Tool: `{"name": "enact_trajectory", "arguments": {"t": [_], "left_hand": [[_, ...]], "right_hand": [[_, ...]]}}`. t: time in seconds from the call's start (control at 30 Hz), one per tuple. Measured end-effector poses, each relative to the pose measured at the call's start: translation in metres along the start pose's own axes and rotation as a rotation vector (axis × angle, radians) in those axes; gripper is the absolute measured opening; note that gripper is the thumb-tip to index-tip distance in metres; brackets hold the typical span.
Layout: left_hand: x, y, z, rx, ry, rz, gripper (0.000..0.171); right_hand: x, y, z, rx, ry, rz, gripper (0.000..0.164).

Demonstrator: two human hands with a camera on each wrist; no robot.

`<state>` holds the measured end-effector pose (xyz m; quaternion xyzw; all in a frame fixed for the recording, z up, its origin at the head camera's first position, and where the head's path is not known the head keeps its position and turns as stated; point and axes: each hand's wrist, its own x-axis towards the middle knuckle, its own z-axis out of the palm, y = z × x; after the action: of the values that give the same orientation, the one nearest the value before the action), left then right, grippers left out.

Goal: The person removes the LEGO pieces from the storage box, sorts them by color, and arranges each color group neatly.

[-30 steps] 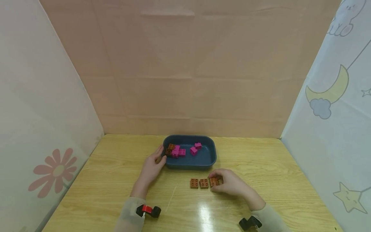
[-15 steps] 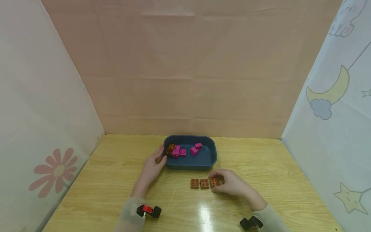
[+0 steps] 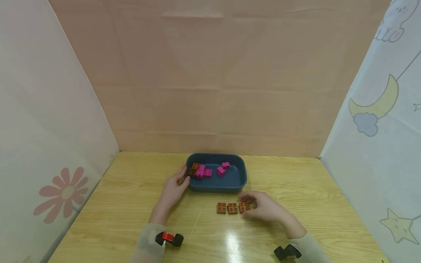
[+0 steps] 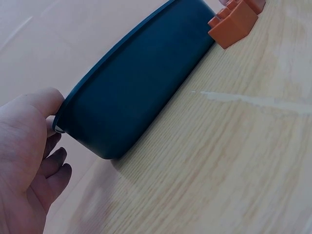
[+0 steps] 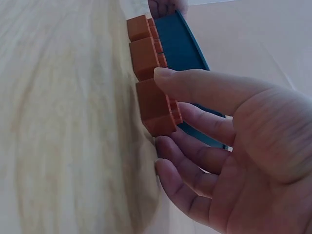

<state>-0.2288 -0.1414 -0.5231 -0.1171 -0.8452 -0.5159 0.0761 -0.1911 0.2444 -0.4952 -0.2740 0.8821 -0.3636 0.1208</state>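
- Three square orange plastic bricks [image 3: 232, 208]: left-right row before blue oblong plastic tray [image 3: 236, 179].
- Right hand [image 3: 265, 208] nearer, spread around end brick [image 5: 155, 102].
- Left hand [image 3: 172, 187] relaxed against tray's left end.

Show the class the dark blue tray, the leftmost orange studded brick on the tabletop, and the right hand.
Dark blue tray [image 4: 131, 80]: left wrist view, outer side wall.
Leftmost orange studded brick [image 3: 221, 208]: head view, studded top.
Right hand [image 3: 264, 207]: head view, middle of the hand.
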Motion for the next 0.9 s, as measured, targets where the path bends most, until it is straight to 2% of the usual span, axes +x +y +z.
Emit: {"name": "enact_trajectory", "arguments": {"t": [0.2, 0.53, 0.73, 0.9], "left_hand": [[0.001, -0.002, 0.001, -0.002, 0.001, 0.006, 0.057], [-0.001, 0.000, 0.001, -0.006, 0.004, -0.010, 0.056], [-0.001, -0.001, 0.003, -0.007, -0.003, -0.012, 0.057], [0.001, -0.002, 0.002, -0.017, 0.000, -0.015, 0.058]], "right_hand": [[-0.003, -0.001, -0.006, 0.004, -0.012, 0.008, 0.056], [-0.007, -0.003, -0.017, 0.096, -0.031, -0.013, 0.053], [-0.012, -0.010, -0.028, 0.101, -0.024, -0.038, 0.051], [-0.008, -0.019, -0.031, 0.158, -0.016, -0.079, 0.046]]}}
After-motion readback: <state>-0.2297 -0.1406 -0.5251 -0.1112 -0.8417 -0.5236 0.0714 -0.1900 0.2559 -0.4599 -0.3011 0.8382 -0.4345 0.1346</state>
